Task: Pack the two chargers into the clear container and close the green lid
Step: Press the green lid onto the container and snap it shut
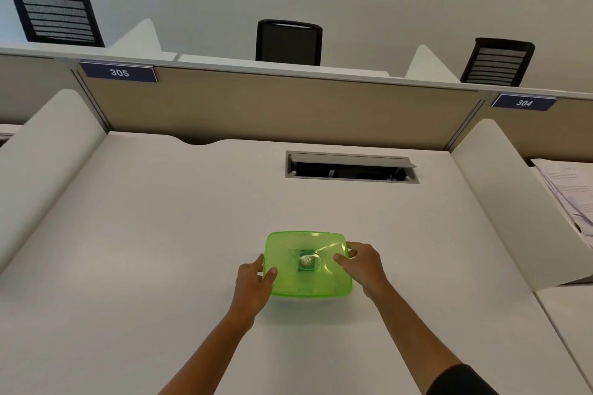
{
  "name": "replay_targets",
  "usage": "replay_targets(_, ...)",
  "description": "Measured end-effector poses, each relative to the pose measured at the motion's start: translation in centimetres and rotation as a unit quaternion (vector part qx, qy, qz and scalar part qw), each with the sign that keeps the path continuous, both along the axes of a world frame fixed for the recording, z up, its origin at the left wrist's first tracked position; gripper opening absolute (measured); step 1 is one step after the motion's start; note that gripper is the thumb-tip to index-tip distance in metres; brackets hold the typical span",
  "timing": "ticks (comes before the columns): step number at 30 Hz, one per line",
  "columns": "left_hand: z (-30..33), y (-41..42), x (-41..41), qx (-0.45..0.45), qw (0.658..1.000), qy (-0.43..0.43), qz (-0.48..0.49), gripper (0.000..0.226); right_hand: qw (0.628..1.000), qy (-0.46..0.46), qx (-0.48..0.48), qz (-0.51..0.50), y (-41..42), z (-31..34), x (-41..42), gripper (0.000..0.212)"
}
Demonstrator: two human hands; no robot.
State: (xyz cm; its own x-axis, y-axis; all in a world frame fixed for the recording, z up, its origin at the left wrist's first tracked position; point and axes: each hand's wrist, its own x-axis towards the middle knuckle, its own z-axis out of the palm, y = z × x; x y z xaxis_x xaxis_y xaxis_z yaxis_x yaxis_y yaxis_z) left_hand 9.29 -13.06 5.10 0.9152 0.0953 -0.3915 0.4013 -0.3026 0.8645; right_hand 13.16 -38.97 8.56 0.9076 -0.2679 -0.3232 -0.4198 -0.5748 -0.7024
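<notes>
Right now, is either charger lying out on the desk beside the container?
No: the white desk around the green lid shows no charger, and both the left hand and the right hand grip the lid's sides.

sign (118,72) "305", sign (523,102) "304"

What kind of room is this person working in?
Most likely an open-plan office or study hall. The white desk sits in a partitioned bay with numbered signs, 305 and 304, a cable hatch set into its top, and mesh office chairs beyond the divider.
</notes>
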Motion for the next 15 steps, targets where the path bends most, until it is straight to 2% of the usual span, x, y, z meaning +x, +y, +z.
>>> replay_targets(5, 1.0, -0.2, 1.8, -0.038, 0.999, -0.015, 0.026, 0.029, 0.999, 0.005, 0.038, -0.032, 0.2, -0.5, 0.8, 0.025)
replay_targets(8, 1.3, -0.6, 3.3, -0.051, 0.997, -0.017, 0.046, 0.028, 0.99, 0.002, 0.11, -0.09, 0.7, -1.0, 0.9, 0.036)
replay_targets(12, 1.0, -0.7, 4.8, -0.046, 0.996, -0.015, 0.072, 0.026, 0.976, -0.004, 0.163, -0.147, 1.8, -1.5, 0.9, 0.029)
replay_targets(15, 0.7, -0.6, 5.5, -0.021, 0.996, -0.006, 0.084, 0.031, 0.969, -0.021, 0.177, -0.168, 2.3, -2.0, 0.9, 0.033)
